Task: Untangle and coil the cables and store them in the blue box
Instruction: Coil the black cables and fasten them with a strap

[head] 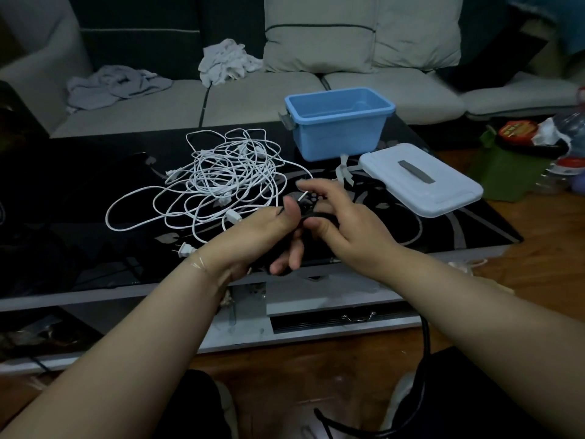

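Crumpled clothes (pixel 117 85) on grey sofa (pixel 259 96)

No legible text; red lid (pixel 518 129) at right bears blurred yellow print.

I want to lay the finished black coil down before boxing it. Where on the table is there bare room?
Bare glass lies left of the white cable tangle, toward the table's left edge, and along the front edge right of the right hand, below the white lid. Crowded: the middle and the strip between blue box and lid.
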The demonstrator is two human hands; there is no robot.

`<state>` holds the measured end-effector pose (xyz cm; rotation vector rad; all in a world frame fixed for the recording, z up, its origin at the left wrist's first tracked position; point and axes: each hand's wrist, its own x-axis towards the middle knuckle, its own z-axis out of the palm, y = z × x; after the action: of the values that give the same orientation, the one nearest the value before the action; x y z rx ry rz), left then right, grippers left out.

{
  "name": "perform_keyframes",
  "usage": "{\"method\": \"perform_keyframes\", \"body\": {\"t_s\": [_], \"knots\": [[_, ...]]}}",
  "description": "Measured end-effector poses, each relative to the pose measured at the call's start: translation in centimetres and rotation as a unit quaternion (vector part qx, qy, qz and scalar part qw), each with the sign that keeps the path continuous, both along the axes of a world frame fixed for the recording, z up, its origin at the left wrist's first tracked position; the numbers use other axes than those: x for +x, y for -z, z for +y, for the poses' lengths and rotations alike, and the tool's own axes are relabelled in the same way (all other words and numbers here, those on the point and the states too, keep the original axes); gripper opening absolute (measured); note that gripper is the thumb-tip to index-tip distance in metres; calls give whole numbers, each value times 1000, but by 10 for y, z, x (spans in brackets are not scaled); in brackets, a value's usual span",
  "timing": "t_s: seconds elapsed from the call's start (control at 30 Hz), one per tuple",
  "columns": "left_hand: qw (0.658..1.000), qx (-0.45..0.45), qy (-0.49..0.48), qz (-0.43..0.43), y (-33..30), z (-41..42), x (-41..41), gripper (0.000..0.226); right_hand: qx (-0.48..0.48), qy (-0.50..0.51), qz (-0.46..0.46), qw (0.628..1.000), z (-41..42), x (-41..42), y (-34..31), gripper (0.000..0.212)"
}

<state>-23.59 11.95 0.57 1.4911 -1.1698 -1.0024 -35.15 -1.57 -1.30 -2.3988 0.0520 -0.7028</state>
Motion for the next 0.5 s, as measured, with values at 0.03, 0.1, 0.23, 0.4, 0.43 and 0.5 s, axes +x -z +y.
{"method": "perform_keyframes", "body": {"t_s": [0.03, 0.1, 0.23, 0.4, 0.43, 0.5], "knots": [[1000, 1, -1, 25, 0, -1, -1, 82, -12, 5, -5, 1000, 0, 1, 0, 45], [995, -3, -3, 104, 1, -2, -3, 83, -12, 12, -5, 1000, -1, 3, -1, 48], [978, -19, 31, 205, 5, -2, -1, 84, 34, 7, -32, 999, -3, 6, -2, 45], [976, -14, 29, 215, 3, -4, -5, 76, 132, -20, -31, 991, -8, 10, -3, 28], [977, -14, 25, 209, 3, -5, -6, 78, 151, -24, -22, 988, -9, 10, -4, 31], [982, -11, 19, 189, 4, -5, -8, 84, 123, -10, -8, 992, -12, 9, -4, 50]]}}
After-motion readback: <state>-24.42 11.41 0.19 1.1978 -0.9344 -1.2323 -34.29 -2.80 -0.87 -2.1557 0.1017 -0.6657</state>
